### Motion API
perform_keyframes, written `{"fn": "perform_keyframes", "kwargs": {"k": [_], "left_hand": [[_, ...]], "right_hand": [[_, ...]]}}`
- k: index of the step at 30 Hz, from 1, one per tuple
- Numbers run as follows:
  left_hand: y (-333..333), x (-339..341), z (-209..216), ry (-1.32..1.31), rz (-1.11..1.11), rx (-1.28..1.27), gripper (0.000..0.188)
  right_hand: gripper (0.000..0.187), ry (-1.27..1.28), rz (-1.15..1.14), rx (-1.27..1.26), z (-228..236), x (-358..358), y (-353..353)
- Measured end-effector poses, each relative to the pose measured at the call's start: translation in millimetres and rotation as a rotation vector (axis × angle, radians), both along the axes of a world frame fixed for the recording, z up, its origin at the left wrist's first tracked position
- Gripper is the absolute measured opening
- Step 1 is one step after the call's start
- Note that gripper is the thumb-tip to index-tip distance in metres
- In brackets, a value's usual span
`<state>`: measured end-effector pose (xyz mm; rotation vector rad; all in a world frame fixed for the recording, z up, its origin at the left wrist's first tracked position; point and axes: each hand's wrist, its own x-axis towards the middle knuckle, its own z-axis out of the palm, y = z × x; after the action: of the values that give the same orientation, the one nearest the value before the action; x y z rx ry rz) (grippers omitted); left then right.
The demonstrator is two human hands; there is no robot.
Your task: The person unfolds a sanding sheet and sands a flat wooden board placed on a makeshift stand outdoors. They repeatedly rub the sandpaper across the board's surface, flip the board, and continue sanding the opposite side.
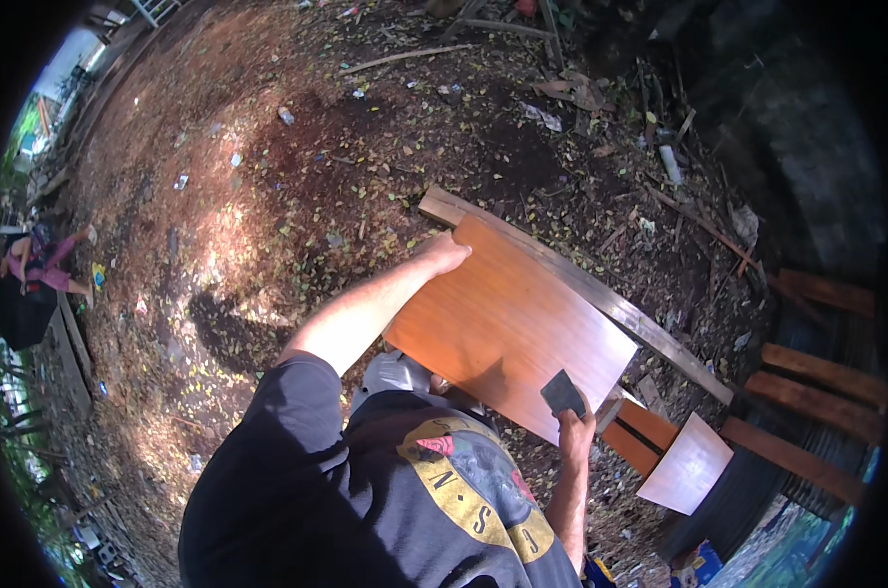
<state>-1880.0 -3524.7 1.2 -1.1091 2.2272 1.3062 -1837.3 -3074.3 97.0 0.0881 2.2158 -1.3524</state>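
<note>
Looking straight down here: the person has a big orange-brown panel tilted up in front of their chest. The left hand is clamped on the panel's top left corner, fingers curled over the edge so you mostly see knuckles. The right hand is down at the lower right edge of the panel, fingers closed around a small dark grey block that's pressed flat against the panel face near that edge. Can't tell what the block is made of.

Right behind the panel there's a long weathered plank running diagonally, poking out past the top corner and carrying on down to the right. No worktop anywhere, it's all bare dirt ground scattered with dry leaves, sticks and bits of litter.

Off to the lower right sits a smaller pale panel, just beside an orange board, and further right a few reddish boards lie roughly parallel. The person's dark shirt with a yellow print fills the bottom. Far left edge, someone in pink is well apart from all this.
</note>
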Motion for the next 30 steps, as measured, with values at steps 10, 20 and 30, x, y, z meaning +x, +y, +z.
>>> {"fn": "perform_keyframes", "kwargs": {"k": [10, 20, 30], "left_hand": [[-43.1, -26.9, 11.6, 0.429, 0.211, 0.001, 0.059], [-59.3, 267.8, -118.5, 0.150, 0.543, 0.084, 0.044], [31.9, 573.9, -203.0, -0.497, 0.339, 0.159, 0.056]], "right_hand": [[0.059, -0.019, 0.240, 0.138, 13.2, -23.7, -86.0], [0.063, 0.736, 1.130, 0.254, 37.7, -144.9, -292.5], [0.049, 0.918, 1.886, 0.751, -42.2, -206.5, -425.5]]}}
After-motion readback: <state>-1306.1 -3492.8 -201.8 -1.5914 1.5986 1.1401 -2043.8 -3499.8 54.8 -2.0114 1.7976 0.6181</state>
